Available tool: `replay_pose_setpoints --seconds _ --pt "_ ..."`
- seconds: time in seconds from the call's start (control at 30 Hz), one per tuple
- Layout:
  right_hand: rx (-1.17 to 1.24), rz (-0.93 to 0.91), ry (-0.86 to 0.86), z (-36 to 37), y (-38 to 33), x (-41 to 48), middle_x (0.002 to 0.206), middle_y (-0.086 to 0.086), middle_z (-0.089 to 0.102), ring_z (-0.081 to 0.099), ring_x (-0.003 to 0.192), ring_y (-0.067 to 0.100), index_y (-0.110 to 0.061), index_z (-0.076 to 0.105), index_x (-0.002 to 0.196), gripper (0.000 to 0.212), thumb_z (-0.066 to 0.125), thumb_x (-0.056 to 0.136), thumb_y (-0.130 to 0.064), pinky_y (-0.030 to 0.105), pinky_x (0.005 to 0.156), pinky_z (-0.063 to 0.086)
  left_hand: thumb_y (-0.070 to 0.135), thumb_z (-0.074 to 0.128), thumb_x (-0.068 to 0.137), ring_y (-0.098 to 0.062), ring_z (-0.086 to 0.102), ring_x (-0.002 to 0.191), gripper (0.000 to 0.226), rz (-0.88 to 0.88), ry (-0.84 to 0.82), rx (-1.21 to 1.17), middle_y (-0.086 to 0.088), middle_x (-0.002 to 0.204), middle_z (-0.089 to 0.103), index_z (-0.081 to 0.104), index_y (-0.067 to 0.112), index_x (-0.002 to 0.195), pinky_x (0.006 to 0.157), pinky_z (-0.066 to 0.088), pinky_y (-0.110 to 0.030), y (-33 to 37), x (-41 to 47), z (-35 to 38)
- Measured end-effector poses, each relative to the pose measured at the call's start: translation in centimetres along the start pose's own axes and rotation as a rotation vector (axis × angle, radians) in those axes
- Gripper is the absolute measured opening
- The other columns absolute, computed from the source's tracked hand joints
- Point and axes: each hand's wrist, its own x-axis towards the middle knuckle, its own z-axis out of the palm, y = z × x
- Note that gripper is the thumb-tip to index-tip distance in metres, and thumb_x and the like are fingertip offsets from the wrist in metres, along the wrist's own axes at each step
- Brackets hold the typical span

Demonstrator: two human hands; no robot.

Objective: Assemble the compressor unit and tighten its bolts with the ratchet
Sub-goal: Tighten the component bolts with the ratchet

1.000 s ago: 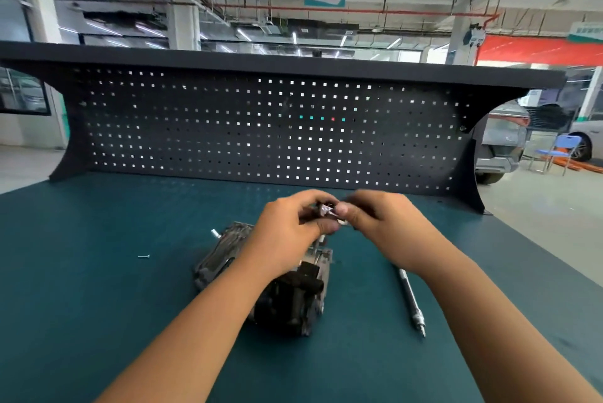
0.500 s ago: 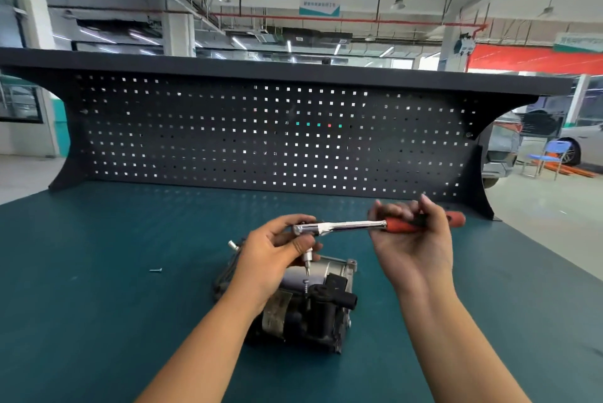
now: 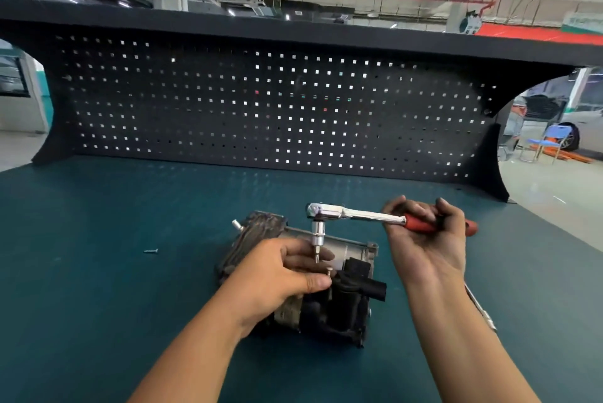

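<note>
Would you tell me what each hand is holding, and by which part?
The right hand grips the ratchet by its red handle; the left hand seems to pinch the bolt below its head.

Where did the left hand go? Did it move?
Yes. The left hand dropped from the ratchet head down to the compressor, beside the bolt.

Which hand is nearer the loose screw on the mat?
Left. The left hand, pinching the bolt at the compressor, lies right of the screw; the right hand grips the ratchet farther right.
</note>
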Motion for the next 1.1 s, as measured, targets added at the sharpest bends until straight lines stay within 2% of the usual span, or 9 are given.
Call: replay_pose_setpoints --seconds 0.17,0.27,0.57,0.73,0.83,0.93,1.1 --pt "-0.03 -0.055 -0.066 0.7 -0.6 -0.4 0.041 -0.006 0.035 0.039 0.038 0.009 -0.015 0.045 0.034 0.038 0.053 0.07 -0.006 0.026 0.071 0.044 -0.011 0.07 0.073 -0.009 0.07 0.07 0.027 0.0 0.038 -0.026 -0.004 0.078 0.074 0.071 0.014 0.082 0.054 0.048 -0.013 -0.2 0.0 0.1" --pt "-0.027 -0.049 -0.1 0.6 -0.9 -0.7 0.043 -0.006 0.033 0.038 0.039 0.009 -0.015 0.046 0.041 0.032 0.054 0.071 -0.005 0.026 0.07 0.045 -0.009 0.071 0.072 -0.005 0.067 0.066 0.024 -0.002 0.046 -0.005 -0.003 0.077 0.074 0.07 0.011 0.084 0.049 0.043 -0.011 -0.1 0.1 0.3" --pt "-0.016 -0.058 -0.129 0.6 -0.9 -1.1 0.041 -0.006 0.034 0.038 0.038 0.01 -0.016 0.045 0.031 0.044 0.052 0.072 -0.004 0.026 0.074 0.043 -0.009 0.072 0.072 -0.004 0.066 0.062 0.022 -0.022 0.049 -0.013 0.001 0.072 0.073 0.071 0.012 0.081 0.048 0.043 -0.012 0.3 0.0 0.4" --pt "0.018 -0.047 -0.135 0.6 -1.0 -1.2 0.043 -0.005 0.034 0.039 0.038 0.011 -0.015 0.044 0.034 0.041 0.053 0.072 -0.003 0.027 0.074 0.044 -0.01 0.071 0.072 -0.004 0.065 0.061 0.022 -0.031 0.051 -0.031 0.001 0.07 0.072 0.071 0.01 0.081 0.047 0.043 -0.012 0.3 -0.1 0.4" --pt "0.053 -0.027 -0.127 0.6 -0.9 -1.1 0.044 -0.005 0.034 0.039 0.038 0.012 -0.016 0.041 0.048 0.03 0.055 0.071 -0.003 0.028 0.077 0.044 -0.01 0.07 0.072 -0.004 0.065 0.06 0.023 -0.032 0.048 -0.039 0.001 0.07 0.072 0.071 0.011 0.08 0.047 0.043 -0.012 0.2 0.0 0.4" --pt "0.063 -0.028 -0.108 0.3 -0.9 -0.9 0.047 -0.005 0.033 0.039 0.041 0.011 -0.023 0.035 0.06 0.032 0.057 0.069 -0.002 0.029 0.079 0.045 -0.01 0.071 0.072 -0.004 0.066 0.061 0.023 -0.021 0.045 -0.035 -0.001 0.073 0.073 0.072 0.011 0.079 0.047 0.043 -0.012 0.2 0.0 0.4" --pt "0.003 -0.045 -0.134 0.4 -1.0 -1.2 0.045 -0.005 0.034 0.039 0.04 0.011 -0.018 0.041 0.051 0.027 0.055 0.069 -0.004 0.024 0.071 0.045 -0.009 0.072 0.071 -0.005 0.066 0.062 0.022 -0.017 0.046 -0.029 -0.001 0.074 0.073 0.072 0.01 0.082 0.048 0.044 -0.012 0.0 0.1 0.2"
